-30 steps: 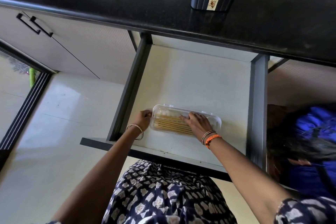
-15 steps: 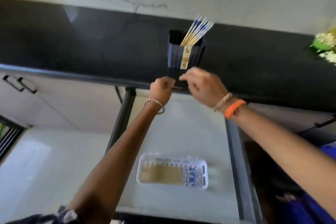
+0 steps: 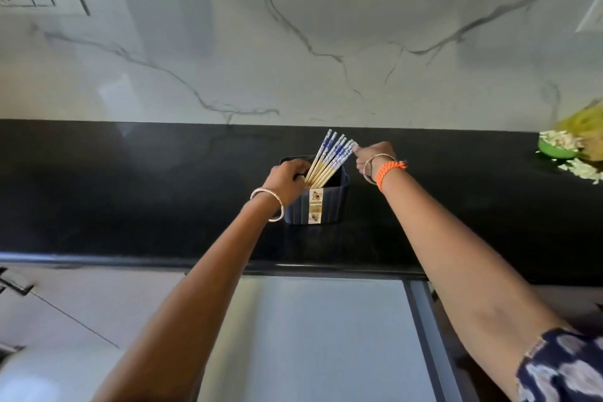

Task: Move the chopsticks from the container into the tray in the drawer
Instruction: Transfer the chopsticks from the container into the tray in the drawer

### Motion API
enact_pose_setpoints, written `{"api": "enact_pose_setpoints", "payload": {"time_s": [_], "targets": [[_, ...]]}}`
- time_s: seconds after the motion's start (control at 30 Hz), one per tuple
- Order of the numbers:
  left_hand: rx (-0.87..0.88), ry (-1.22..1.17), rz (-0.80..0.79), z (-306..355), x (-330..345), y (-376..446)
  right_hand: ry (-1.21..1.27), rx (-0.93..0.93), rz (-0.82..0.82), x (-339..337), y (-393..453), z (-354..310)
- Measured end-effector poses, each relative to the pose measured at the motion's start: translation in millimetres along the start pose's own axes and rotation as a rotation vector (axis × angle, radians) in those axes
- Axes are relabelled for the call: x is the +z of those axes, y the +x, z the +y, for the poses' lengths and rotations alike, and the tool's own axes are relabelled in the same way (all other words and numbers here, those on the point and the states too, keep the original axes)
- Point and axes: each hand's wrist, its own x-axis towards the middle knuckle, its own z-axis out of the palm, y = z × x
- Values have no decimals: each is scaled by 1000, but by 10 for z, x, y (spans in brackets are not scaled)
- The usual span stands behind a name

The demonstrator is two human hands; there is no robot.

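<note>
A dark blue ribbed container (image 3: 329, 206) with a paper label stands on the black counter. Several wooden chopsticks (image 3: 329, 158) with blue-and-white patterned tops lean out of it to the upper right. My left hand (image 3: 288, 181) grips the container's left rim, next to the lower part of the chopsticks. My right hand (image 3: 372, 158) pinches the top end of the rightmost chopsticks. The open drawer (image 3: 326, 336) shows below the counter edge; the tray in it is out of view.
The black counter (image 3: 130, 192) runs across the view under a white marble wall. A green bowl with white flowers (image 3: 558, 147) sits at the far right. Cabinet fronts with black handles (image 3: 13, 284) are at the lower left.
The view has lifted from the drawer to the counter. Both hands rose from near the counter edge to the container: the left now holds its rim, the right holds the chopstick tops.
</note>
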Motion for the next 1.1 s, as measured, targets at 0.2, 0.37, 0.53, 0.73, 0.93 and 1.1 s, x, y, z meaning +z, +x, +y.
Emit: {"api": "enact_pose_setpoints", "payload": {"time_s": [0.2, 0.37, 0.53, 0.73, 0.93, 1.1], "targets": [[-3, 15, -43, -229, 90, 144, 55, 56, 53, 327, 273, 118], [-4, -42, -2, -276, 123, 143, 117, 63, 97, 348, 309, 169], [-12, -48, 8, -299, 115, 137, 110, 26, 96, 331, 280, 115], [-7, 46, 4, -268, 94, 94, 97, 76, 68, 328, 329, 60], [40, 148, 70, -187, 24, -2, 121, 20, 77, 202, 293, 20], [121, 68, 135, -12, -89, -160, 353, -109, 208, -271, -95, -204]]}}
